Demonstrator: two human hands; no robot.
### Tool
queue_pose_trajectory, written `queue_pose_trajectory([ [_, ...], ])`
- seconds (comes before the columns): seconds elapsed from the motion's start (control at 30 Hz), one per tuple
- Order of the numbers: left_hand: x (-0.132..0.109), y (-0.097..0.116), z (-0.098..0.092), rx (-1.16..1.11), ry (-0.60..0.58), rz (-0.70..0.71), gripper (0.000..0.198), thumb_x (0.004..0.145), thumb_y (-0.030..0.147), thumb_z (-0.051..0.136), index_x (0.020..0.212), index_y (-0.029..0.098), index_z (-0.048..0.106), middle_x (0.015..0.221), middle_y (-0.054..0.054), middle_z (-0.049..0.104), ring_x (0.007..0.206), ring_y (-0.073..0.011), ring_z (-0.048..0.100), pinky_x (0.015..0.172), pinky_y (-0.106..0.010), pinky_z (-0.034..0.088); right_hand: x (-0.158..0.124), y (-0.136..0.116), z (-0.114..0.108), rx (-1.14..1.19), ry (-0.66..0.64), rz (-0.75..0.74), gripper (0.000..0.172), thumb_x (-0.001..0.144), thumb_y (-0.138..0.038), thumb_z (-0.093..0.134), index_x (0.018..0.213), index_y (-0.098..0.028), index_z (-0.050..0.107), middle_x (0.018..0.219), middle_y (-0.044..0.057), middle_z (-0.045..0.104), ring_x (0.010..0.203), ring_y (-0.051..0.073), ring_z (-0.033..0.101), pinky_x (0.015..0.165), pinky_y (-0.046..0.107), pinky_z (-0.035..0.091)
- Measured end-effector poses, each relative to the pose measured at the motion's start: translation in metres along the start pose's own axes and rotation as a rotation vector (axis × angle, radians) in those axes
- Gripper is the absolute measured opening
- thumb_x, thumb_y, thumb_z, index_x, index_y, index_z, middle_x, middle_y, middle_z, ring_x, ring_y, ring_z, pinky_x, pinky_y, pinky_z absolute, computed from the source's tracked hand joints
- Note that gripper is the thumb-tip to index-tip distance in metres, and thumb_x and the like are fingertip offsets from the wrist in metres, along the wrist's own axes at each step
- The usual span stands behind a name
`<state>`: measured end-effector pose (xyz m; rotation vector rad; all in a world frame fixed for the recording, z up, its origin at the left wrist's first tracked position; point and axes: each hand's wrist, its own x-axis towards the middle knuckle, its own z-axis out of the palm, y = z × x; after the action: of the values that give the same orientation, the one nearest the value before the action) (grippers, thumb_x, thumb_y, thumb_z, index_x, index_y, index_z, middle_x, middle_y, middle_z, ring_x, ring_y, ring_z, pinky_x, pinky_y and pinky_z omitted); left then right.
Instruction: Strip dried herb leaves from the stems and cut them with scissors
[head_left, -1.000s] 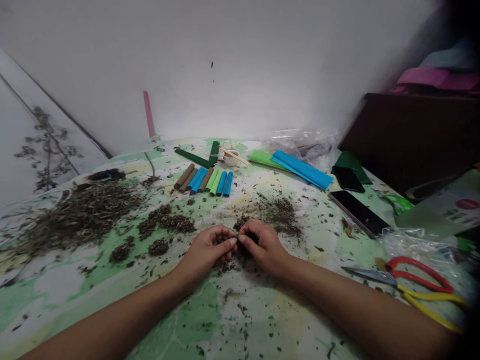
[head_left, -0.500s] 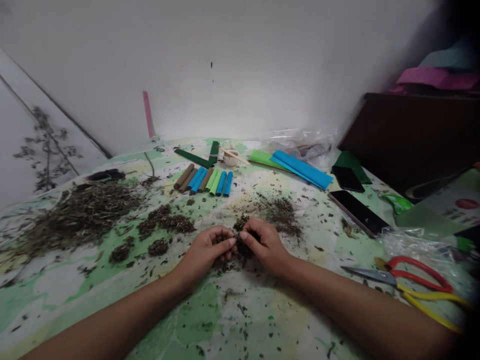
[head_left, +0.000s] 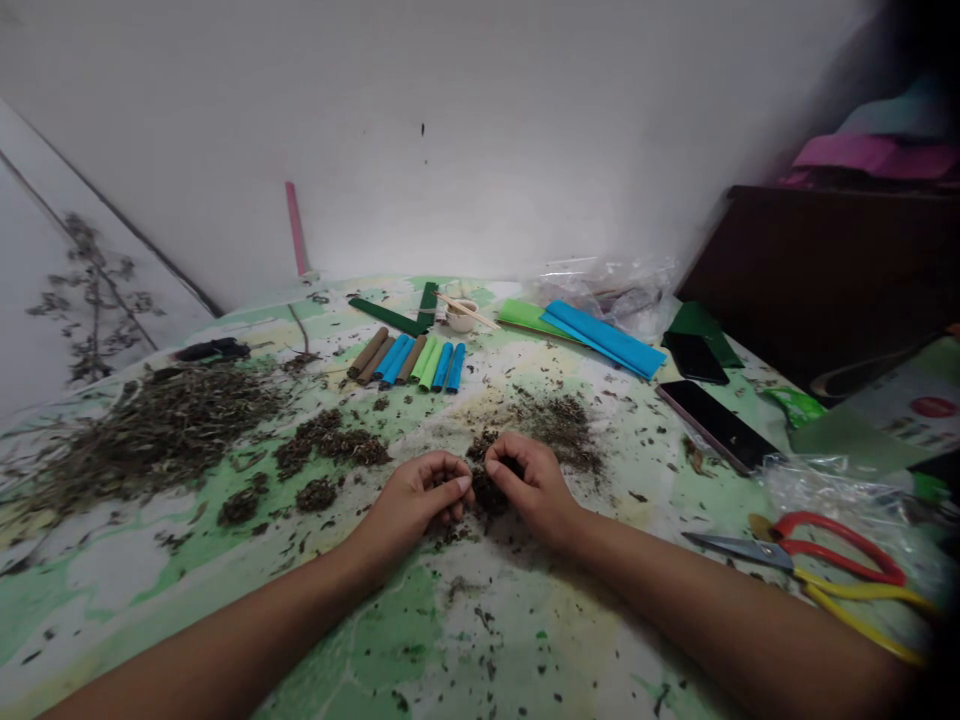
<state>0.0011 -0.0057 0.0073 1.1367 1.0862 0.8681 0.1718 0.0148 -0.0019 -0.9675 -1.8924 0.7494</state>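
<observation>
My left hand (head_left: 427, 490) is closed in a pinch, thumb against curled fingers, just above the tablecloth; any small piece in it is too small to make out. Close beside it, my right hand (head_left: 529, 485) also pinches with thumb and forefinger, and what lies between them is hidden. A dark heap of crumbled dried leaves (head_left: 489, 492) sits between and under the two hands. Beyond the right hand spreads a finer scatter of crumbled leaf (head_left: 562, 425). Small clumps of dried leaves (head_left: 330, 440) lie left of my left hand.
A large heap of dried stalks (head_left: 165, 420) covers the left side. Several coloured paper rolls (head_left: 409, 360) stand in a row ahead, near a small cup (head_left: 461, 315) with sticks. Blue folded paper (head_left: 604, 340), phones (head_left: 716, 425) and scissors (head_left: 750, 548) lie at right.
My right hand has shifted slightly to the right, widening the gap between the fingertips of both hands. The left hand stays almost in place.
</observation>
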Motion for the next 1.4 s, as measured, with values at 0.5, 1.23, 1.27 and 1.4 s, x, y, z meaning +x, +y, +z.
queue_pose_trajectory([
  [0.5, -0.0002, 0.0018, 0.0009, -0.031, 0.010, -0.009, 0.022, 0.068, 0.032, 0.069, 0.076, 0.015, 0.057, 0.061, 0.001, 0.059, 0.049, -0.0066, 0.047, 0.046, -0.018, 0.034, -0.0004, -0.0011, -0.0002, 0.007, -0.049, -0.013, 0.017, 0.083, -0.026, 0.047, 0.068, -0.018, 0.051, 0.067, 0.000, 0.051, 0.066, 0.014, 0.047, 0.063, 0.026, 0.035],
  [1.23, -0.0010, -0.0006, 0.0001, -0.063, 0.006, 0.005, 0.020, 0.069, 0.032, 0.069, 0.075, 0.015, 0.060, 0.060, 0.002, 0.058, 0.048, -0.0066, 0.047, 0.045, -0.018, 0.033, -0.0012, -0.0019, 0.0016, -0.030, -0.099, -0.076, 0.019, 0.086, -0.028, 0.047, 0.070, -0.018, 0.051, 0.069, 0.001, 0.053, 0.066, 0.013, 0.048, 0.062, 0.025, 0.036],
  [1.27, -0.0012, -0.0003, 0.0005, -0.075, 0.007, 0.002, 0.021, 0.068, 0.032, 0.069, 0.075, 0.015, 0.059, 0.059, 0.002, 0.058, 0.047, -0.0064, 0.046, 0.044, -0.018, 0.032, -0.0012, -0.0020, 0.0016, -0.029, -0.103, -0.073, 0.020, 0.086, -0.028, 0.047, 0.070, -0.018, 0.051, 0.069, 0.001, 0.053, 0.066, 0.013, 0.048, 0.062, 0.025, 0.036],
  [1.4, -0.0014, 0.0008, 0.0011, -0.107, 0.044, -0.009, 0.022, 0.066, 0.032, 0.070, 0.074, 0.015, 0.059, 0.058, 0.002, 0.059, 0.045, -0.0064, 0.046, 0.043, -0.018, 0.031, -0.0009, -0.0001, 0.0012, -0.018, -0.076, -0.059, 0.022, 0.087, -0.031, 0.045, 0.070, -0.018, 0.050, 0.069, 0.000, 0.051, 0.066, 0.013, 0.047, 0.062, 0.025, 0.036],
])
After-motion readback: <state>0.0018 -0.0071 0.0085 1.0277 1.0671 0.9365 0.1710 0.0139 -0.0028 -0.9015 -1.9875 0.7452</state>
